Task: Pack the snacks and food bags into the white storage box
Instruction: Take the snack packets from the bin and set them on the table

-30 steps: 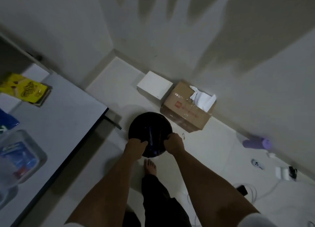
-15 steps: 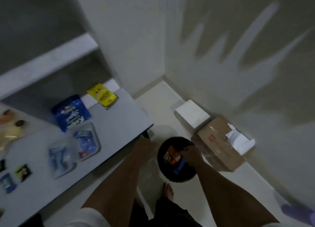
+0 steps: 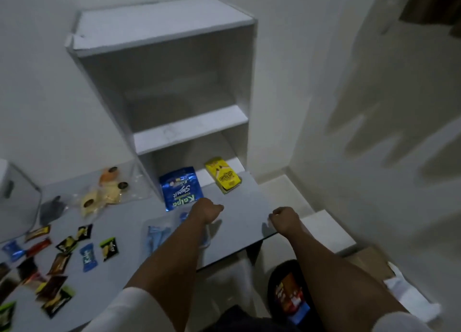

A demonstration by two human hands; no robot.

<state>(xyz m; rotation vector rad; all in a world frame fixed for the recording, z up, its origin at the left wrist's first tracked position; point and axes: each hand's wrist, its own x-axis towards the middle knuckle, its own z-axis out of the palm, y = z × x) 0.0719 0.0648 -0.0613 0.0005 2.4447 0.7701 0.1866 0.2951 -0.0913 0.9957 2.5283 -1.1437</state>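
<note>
My left hand is curled into a loose fist above the grey table, holding nothing, just right of the blue foil Kalpa pouch. My right hand is also curled shut and empty at the table's right edge. A yellow snack box lies near the far right corner. Small wrapped sweets are scattered toward the left edge. The white storage box: cannot tell which it is.

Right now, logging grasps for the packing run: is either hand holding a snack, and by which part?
Neither visibly. The left hand and right hand are loosely curled over the table, nothing showing in them.
</note>
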